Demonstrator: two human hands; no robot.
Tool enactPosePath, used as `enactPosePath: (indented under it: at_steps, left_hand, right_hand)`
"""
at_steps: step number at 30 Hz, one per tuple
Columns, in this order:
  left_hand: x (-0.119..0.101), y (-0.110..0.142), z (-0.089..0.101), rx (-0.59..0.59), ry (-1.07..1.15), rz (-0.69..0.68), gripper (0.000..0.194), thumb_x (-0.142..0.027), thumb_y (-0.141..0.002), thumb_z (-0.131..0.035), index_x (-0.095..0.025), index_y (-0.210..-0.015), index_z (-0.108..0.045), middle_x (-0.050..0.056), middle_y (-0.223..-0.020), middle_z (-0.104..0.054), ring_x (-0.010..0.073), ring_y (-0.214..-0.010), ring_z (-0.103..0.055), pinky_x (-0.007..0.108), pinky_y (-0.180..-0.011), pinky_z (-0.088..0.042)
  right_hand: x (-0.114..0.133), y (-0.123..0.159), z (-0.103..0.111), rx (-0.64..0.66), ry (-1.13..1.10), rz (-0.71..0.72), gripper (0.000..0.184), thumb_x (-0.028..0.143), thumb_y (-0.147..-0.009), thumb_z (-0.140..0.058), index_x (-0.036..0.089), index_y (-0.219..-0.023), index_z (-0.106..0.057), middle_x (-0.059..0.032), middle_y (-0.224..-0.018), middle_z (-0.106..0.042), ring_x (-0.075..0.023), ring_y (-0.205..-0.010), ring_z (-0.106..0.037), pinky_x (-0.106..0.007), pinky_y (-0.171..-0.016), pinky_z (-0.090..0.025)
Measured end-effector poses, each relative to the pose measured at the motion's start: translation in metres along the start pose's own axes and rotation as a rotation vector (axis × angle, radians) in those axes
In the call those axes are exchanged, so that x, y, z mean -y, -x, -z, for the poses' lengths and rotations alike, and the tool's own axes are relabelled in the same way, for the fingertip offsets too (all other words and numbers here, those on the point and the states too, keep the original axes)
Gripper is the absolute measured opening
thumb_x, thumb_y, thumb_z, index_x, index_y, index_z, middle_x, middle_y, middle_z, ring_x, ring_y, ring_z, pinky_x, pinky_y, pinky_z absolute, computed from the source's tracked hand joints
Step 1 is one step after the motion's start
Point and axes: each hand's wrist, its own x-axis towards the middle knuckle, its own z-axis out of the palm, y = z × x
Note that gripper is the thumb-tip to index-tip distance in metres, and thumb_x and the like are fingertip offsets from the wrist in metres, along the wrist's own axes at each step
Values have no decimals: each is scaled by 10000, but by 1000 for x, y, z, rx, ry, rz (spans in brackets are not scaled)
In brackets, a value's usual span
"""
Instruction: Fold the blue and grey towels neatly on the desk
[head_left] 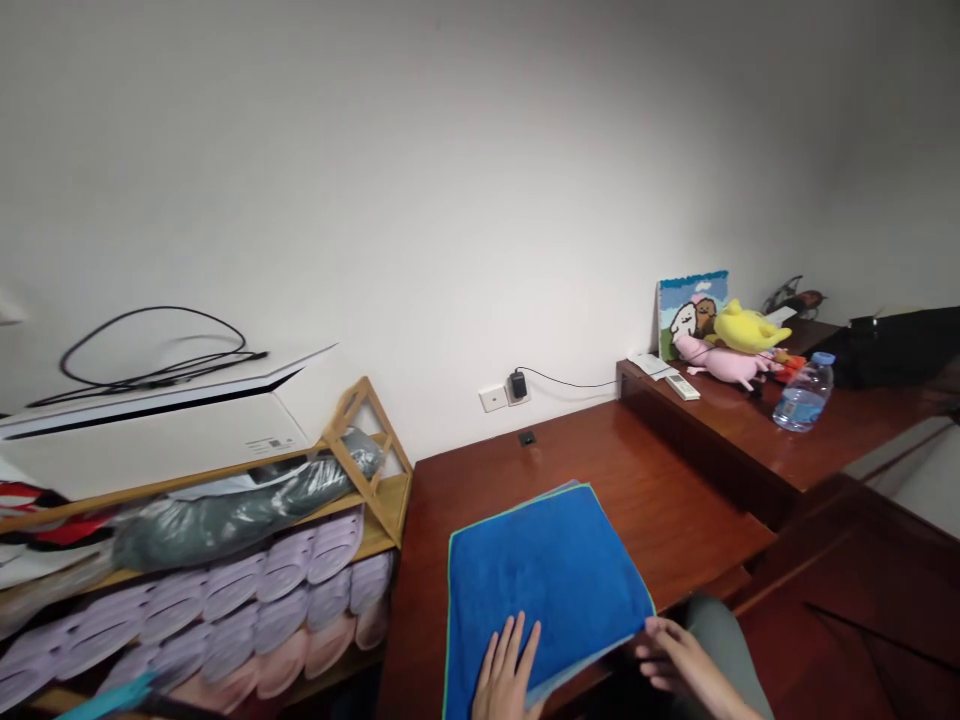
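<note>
A blue cloth (547,570) with a light green edge lies spread on the reddish-brown desk (465,470). Something pale shows along its far and near edges, perhaps another layer beneath. My left hand (508,672) rests flat on the near part of the cloth, fingers stretched out. At the near right corner, my right hand (679,660) pinches the cloth between thumb and forefinger, the other fingers loosely curled. That corner sits at the desk's front edge.
On the raised right surface stand a water bottle (804,395), plush toys (742,328), a remote (682,387) and a picture (694,310). A charger (517,383) is plugged into the wall. At left, a wooden rack (390,500) holds slippers (285,565) and a white box (165,440).
</note>
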Motion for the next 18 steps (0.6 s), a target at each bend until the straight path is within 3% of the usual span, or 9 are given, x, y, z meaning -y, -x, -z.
enactPosePath:
  at_steps: [4, 9, 13, 16, 18]
  left_hand:
    - [1, 6, -9, 13, -69, -16, 1007, -41, -748, -587, -427, -1626, -278, -42, -1680, -297, 298, -1518, -379, 565, -1215, -427]
    - [-14, 15, -35, 38, -61, -13, 927, -117, -813, -590, -457, -1609, -257, -28, -1613, -416, 348, -1463, -457, 608, -1164, -480]
    - [-67, 6, -51, 67, -14, 1, 765, -295, -916, -561, -364, -1626, -286, 69, -1551, -517, 387, -1408, -526, 624, -1083, -545]
    - [-122, -8, -47, 117, 38, -6, 684, -428, -979, -492, -302, -1630, -325, 109, -1533, -546, 371, -1380, -565, 585, -1076, -561]
    - [-154, -18, -37, 135, 67, -80, 656, -482, -1003, -444, -323, -1629, -331, 91, -1552, -531, 359, -1376, -573, 577, -1083, -557]
  right_hand:
    - [-17, 21, -34, 98, -5, -129, 570, 732, -625, -818, 279, -920, -638, -49, -918, -776, -204, -765, -761, -322, -720, -606]
    - [-28, 35, -65, 264, -147, -150, 500, 738, -724, -744, 320, -991, -687, -42, -1075, -771, -256, -1076, -748, -377, -881, -612]
    - [-17, 35, -75, 194, -244, -36, 543, 638, -735, -768, 305, -1151, -662, -46, -1161, -769, -263, -1163, -712, -395, -980, -578]
    - [0, 32, -54, 82, -199, 53, 576, 651, -765, -688, 288, -1210, -642, -86, -1233, -757, -296, -1147, -715, -453, -976, -582]
    - [13, 31, -32, 29, -68, 161, 611, 718, -813, -551, 262, -1206, -659, -127, -1205, -765, -336, -1131, -720, -514, -939, -596]
